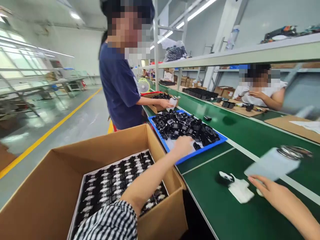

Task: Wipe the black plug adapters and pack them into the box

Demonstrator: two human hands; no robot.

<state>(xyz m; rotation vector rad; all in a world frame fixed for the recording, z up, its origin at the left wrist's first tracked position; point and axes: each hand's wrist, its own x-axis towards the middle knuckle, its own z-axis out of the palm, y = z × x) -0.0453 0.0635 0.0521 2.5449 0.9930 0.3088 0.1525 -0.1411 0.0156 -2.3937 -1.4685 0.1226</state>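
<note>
Black parts (186, 128) heaped in a blue tray (212, 145) on the green surface (250, 133); left hand (183, 145) is in the tray at its near edge, fingers curled down among the parts. Can't tell if it has actually gripped one, since the hand is seen from behind and blurred. Left forearm crosses over the corner of a cardboard box (105, 146); striped sleeve (110, 223) at the bottom of the view.

Right hand (268, 190) is well apart from the left, low at the right over the surface. Fingers partly open, tips touching or just under a blurred white bottle with metal cap (275, 163); grip not clear. Just left of the right hand: a white cloth (240, 190) lying flat on the surface, with a small black-and-white part (225, 177) touching its far-left edge.

The box below the left forearm holds a tray of black parts in neat rows (117, 183), closely packed.

Beyond the left hand, past the blue tray: a person in a dark blue shirt (120, 86) stands at the surface edge, their hand (166, 103) holding a small white item over another box of black parts. Across the surface, beyond the right hand, a second person in white (260, 95) sits leaning on folded arms. One small black part (207, 118) lies alone on the surface just beyond the tray.
</note>
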